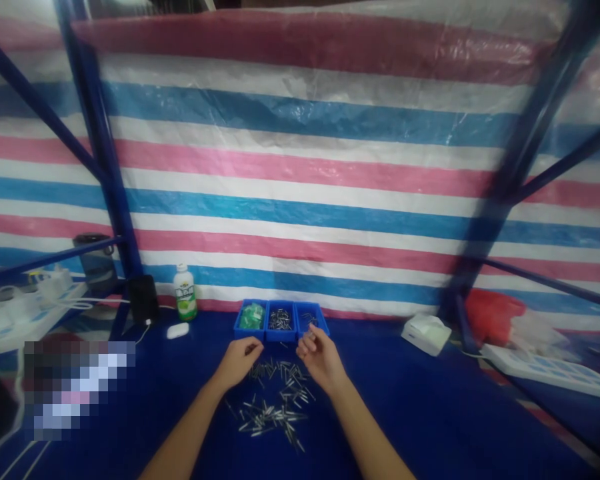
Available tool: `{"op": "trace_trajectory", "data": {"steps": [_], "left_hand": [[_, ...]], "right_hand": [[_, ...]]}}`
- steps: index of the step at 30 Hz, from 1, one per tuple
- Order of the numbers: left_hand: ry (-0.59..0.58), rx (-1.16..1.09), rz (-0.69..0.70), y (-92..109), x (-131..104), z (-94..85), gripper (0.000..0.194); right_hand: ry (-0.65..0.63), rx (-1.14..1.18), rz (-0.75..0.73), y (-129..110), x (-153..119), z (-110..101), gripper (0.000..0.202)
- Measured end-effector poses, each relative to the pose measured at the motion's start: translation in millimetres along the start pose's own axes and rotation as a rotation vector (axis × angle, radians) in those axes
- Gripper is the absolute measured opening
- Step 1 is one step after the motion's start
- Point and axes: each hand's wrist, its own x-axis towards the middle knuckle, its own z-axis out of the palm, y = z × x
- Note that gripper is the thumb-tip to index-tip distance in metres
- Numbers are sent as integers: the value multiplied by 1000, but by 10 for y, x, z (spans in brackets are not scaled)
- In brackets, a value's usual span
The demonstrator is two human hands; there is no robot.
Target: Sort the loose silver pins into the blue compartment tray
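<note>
Loose metal pieces [273,415], thin and pointed, lie scattered on the blue tabletop [390,393] between my forearms. Behind them stand three blue bins side by side: the left bin [237,327] has green packets, the middle bin [281,337] has small dark metal parts, and the right bin [323,320] has a few thin pieces. My left hand [240,362] is closed at the left of the pile, its fingertips together; what they hold is too small to make out. My right hand [320,357] is raised before the right bin, fingers curled in a pinch, with something small and unclear at the fingertips.
At the back left are a green-labelled bottle [185,293], a white case [178,331] and a black phone-like device [143,300]. A tissue pack [427,335] sits on the right. Power strips [555,373] and blue frame posts [505,167] flank the table.
</note>
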Motion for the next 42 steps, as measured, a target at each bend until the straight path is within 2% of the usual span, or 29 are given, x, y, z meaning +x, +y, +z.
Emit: {"op": "trace_trajectory", "data": {"steps": [2,5,7,9,11,15,17,20,23,28,32,37,42], "left_hand": [[6,-1,5,-17,14,-5,28],[3,-7,14,-33,44,-2,29],[-9,-6,4,-31,55,3,29],[-24,-1,-9,-20,53,6,29],[-32,7,-14,-7,40,5,27],[-32,46,2,-5,15,1,26],[-35,105,23,-19,11,0,25],[-44,202,55,-42,19,-4,24],[-84,245,71,-45,24,-11,27],[-159,274,64,-10,-2,-15,29],[-174,283,57,12,-34,-8,31],[-219,282,80,27,-49,-7,37],[-235,206,88,1,-20,-1,37]], "right_hand": [[85,-4,-1,-1,50,-52,36],[311,-122,-54,42,131,-136,24],[441,-251,-82,100,167,-179,31],[484,-420,-98,161,179,-203,37],[447,-684,-158,208,169,-212,33],[285,-1416,-332,264,127,-224,23],[238,-1687,-320,305,118,-237,23],[194,-1915,-288,389,144,-267,30],[168,-1978,-288,452,195,-298,32],[178,-1891,-284,452,248,-342,29],[151,-1881,-267,423,251,-346,24],[-165,-1878,-234,299,168,-251,19],[-320,-1860,-182,145,-37,-79,17]]}}
